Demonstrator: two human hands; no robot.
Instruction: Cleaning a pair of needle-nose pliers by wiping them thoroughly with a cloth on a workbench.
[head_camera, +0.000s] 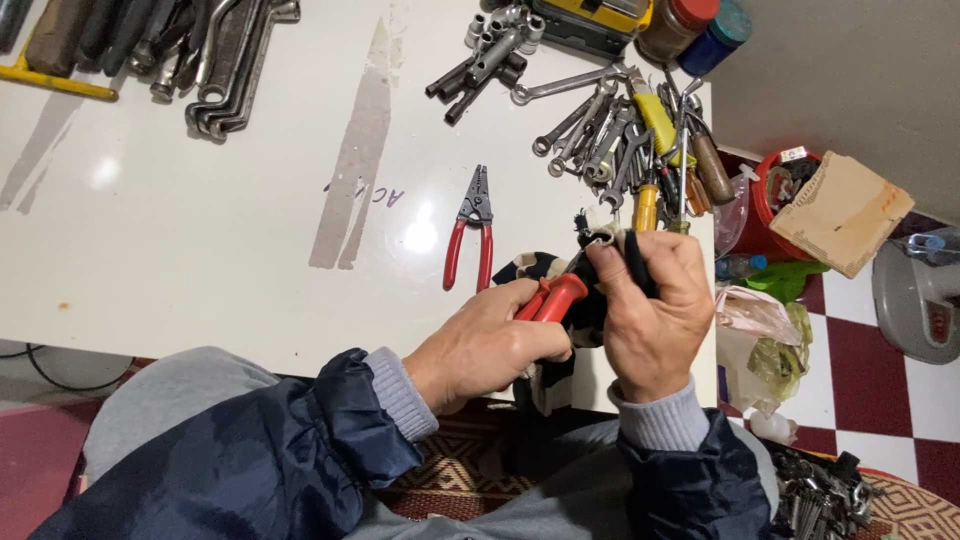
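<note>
My left hand grips the red handles of a pair of pliers over the near edge of the white table. My right hand holds a black and white cloth wrapped round the tool's head, with a black part and a bit of metal showing above its fingers. A second pair of red-handled pliers lies on the table just to the left of my hands.
A heap of spanners and screwdrivers lies at the table's right end, sockets behind it, more spanners at the far left. Jars stand at the back. Beyond the right edge are a red bucket, bags and a checkered floor.
</note>
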